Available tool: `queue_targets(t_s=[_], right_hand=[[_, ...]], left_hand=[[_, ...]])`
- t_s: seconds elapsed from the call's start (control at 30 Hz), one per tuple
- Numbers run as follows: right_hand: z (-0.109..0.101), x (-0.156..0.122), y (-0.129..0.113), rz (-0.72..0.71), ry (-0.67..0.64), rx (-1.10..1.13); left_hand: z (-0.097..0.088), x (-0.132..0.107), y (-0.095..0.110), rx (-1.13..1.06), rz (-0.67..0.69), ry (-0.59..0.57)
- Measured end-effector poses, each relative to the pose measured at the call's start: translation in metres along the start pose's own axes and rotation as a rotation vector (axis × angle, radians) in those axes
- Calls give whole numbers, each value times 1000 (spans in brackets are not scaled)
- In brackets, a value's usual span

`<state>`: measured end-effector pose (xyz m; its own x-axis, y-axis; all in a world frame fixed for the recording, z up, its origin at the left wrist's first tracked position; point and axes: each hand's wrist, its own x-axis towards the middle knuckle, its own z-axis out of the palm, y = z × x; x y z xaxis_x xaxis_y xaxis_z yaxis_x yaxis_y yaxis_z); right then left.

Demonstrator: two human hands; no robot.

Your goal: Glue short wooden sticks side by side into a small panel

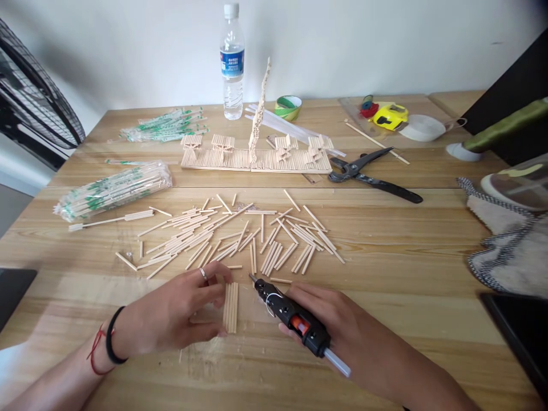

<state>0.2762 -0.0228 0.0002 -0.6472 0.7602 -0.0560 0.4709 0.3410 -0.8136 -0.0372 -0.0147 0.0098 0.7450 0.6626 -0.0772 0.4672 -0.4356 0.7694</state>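
My right hand [338, 325] grips a black hot glue gun [291, 314], its nozzle pointing up-left toward a small raft of wooden sticks [231, 306] laid side by side on the wooden table [406, 251]. My left hand [180, 311] rests beside that raft, fingers and thumb pressed against its left edge. A ring is on one finger, black and red bands on the wrist. Just beyond my hands lies a scatter of several cut stick pieces [240, 237].
A stick-built platform with a tall spire [257, 154] stands mid-table. Black shears [372, 174] lie right of it. Packs of chopsticks [113, 191] lie left, a water bottle [232, 60] at the back, tape rolls, a yellow tape measure [389, 116], a cloth [505, 240] right.
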Motion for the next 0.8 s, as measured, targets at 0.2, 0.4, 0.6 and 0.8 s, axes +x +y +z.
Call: queue_targets(t_s=[0.2,0.4,0.6,0.8], right_hand=[[1,0,1,-23,16,22],[0,2,1,-57,15,29],[1,1,0,-18,-5,-7],[0,1,-1,-19,-10,-45]], left_hand=[[0,0,-1,24,-7,-1],[0,-1,0,14,-2,-10],[1,-1,0,29,-2,-12],[0,0,0,38,-4,-14]])
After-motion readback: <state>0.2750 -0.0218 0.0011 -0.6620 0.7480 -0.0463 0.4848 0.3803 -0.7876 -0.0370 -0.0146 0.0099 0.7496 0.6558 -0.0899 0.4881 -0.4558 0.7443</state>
